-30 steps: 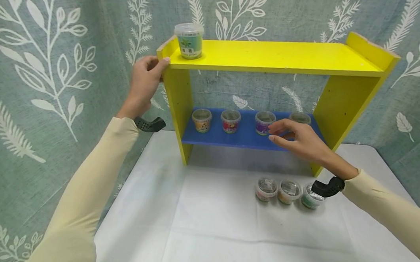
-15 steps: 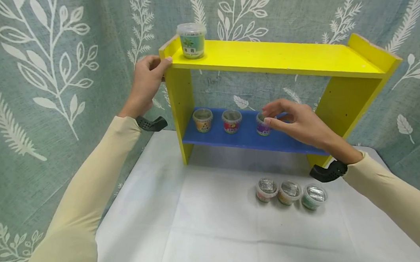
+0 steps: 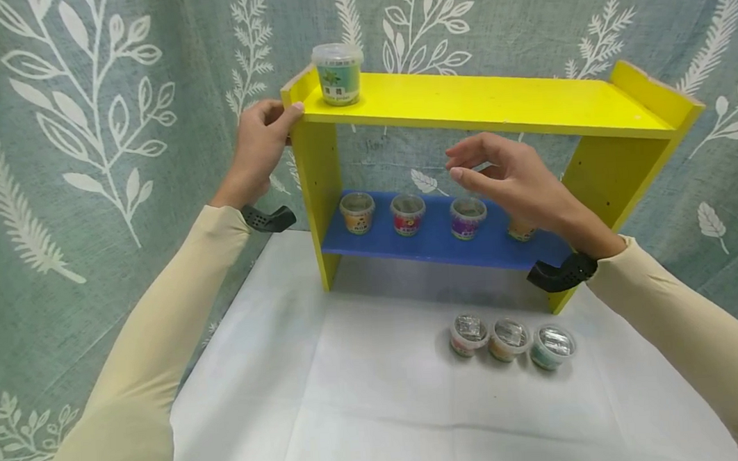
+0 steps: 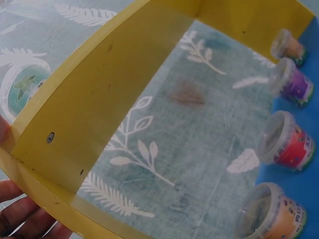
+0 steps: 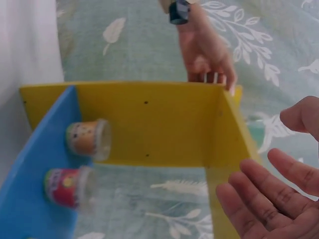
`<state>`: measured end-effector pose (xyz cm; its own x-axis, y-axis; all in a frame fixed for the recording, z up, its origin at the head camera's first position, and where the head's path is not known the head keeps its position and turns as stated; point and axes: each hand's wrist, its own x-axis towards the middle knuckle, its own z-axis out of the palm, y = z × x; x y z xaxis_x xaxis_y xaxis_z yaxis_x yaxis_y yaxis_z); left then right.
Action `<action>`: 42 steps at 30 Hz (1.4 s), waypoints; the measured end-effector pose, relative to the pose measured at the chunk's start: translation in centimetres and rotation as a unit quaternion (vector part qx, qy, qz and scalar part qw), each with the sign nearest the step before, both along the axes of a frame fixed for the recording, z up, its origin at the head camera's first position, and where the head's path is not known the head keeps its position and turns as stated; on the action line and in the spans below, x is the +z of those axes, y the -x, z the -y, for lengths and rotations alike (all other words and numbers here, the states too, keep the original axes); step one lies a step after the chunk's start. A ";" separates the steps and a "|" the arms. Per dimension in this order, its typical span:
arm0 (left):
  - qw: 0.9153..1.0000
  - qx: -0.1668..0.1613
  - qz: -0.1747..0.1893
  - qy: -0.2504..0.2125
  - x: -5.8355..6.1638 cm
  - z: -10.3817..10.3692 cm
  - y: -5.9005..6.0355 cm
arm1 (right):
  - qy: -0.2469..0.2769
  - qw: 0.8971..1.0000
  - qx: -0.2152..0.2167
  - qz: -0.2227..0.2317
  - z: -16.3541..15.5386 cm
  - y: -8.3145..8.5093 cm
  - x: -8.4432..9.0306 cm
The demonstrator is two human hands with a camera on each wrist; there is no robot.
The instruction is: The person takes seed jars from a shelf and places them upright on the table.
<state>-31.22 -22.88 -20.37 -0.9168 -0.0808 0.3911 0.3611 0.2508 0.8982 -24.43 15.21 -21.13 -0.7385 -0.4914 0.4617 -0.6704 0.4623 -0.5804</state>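
Observation:
A yellow shelf with a blue lower board stands on a white table. My left hand grips the shelf's top left corner, thumb on the front edge; the right wrist view shows this left hand too. A green-labelled cup stands just beside it on top. My right hand hovers open and empty between the two boards, above a purple cup. Orange and red cups stand to its left. A fourth cup is partly hidden behind my wrist.
Three foil-lidded cups sit in a row on the white table in front of the shelf's right half. A leaf-patterned curtain hangs close behind and to the left. The yellow top board to the right of the green cup is bare.
My right hand has risen from in front of the blue board to midway up the shelf opening, holding nothing. The left hand keeps its grip on the corner.

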 end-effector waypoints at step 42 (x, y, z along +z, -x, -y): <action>1.000 0.010 -0.002 0.005 0.0 -0.1 -0.2 | 0.058 0.996 -0.023 0.058 11.2 5.2 8.2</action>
<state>-31.05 -22.82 -20.39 -0.9137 -0.0948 0.3951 0.3591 0.2665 0.8944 -29.59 4.06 -12.94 -0.8102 -0.4040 0.4248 -0.5762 0.4153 -0.7039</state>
